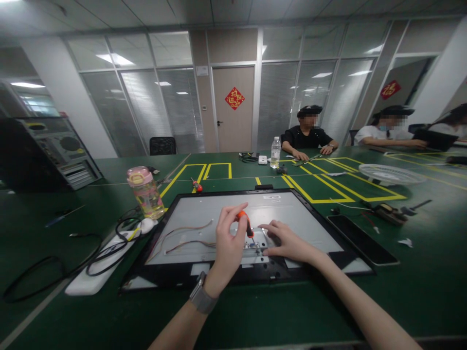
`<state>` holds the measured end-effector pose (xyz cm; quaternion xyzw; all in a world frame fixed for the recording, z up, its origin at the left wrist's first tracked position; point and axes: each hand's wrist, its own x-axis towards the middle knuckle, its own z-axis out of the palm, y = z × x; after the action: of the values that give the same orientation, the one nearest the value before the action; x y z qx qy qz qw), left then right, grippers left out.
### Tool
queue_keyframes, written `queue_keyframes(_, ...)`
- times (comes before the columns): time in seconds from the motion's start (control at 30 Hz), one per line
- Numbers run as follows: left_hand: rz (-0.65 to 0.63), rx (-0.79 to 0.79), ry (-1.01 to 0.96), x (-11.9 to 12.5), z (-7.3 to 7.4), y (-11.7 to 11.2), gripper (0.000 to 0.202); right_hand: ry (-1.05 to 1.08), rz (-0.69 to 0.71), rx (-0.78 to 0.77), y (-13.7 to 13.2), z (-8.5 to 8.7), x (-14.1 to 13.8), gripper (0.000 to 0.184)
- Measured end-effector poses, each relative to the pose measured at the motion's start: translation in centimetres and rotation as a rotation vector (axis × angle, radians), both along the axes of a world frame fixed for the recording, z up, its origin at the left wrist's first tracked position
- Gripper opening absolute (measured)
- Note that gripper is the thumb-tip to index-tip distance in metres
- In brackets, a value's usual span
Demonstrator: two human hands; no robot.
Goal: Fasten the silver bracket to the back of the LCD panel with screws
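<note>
My left hand point(230, 233) is closed around the handle of an orange and black screwdriver point(250, 228), whose shaft points down at a small metal bracket or board point(260, 240). That part sits on the grey back of a flat display panel point(193, 206) with a black frame, lying on the table. My right hand point(286, 240) rests on the right side of the bracket, thumb and fingers apart. Whether its fingertips pinch anything small, I cannot make out. Thin wires point(189, 243) run across the panel to the left of my hands.
Left of the panel are a white power strip point(98, 267), black cables and a pink-lidded bottle point(146, 192). On the right lie a black phone-like slab point(361, 238) and a tool point(390, 214). A second screwdriver point(197, 185) lies behind. Several people sit across the table.
</note>
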<state>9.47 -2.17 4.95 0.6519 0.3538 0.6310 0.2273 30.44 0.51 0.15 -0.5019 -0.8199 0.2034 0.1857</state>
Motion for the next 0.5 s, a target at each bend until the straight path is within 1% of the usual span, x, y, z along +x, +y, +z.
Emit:
queue_keyframes(0.07, 0.02, 0.004, 0.0, 0.01, 0.0, 0.01, 0.022, -0.001, 0.001, -0.001, 0.03, -0.04, -0.01, 0.067)
queue_keyframes(0.13, 0.027, 0.01, -0.005, 0.0, 0.03, -0.02, 0.022, 0.002, 0.003, -0.001, 0.05, -0.07, 0.0, 0.067)
queue_keyframes(0.23, 0.004, 0.02, -0.002, -0.03, 0.08, -0.08, 0.028, 0.007, 0.004, -0.004, 0.05, -0.09, 0.05, 0.068)
queue_keyframes(0.3, -0.005, 0.024, 0.009, -0.03, 0.05, -0.07, 0.027, 0.007, 0.003, -0.004, 0.04, -0.07, 0.07, 0.068)
queue_keyframes(0.4, 0.034, 0.024, 0.01, 0.0, -0.07, 0.04, 0.02, 0.004, 0.003, 0.0, 0.04, -0.03, 0.06, 0.069)
queue_keyframes(0.5, 0.043, 0.02, -0.005, 0.02, -0.13, 0.11, 0.024, 0.005, 0.008, 0.005, 0.07, -0.07, 0.05, 0.069)
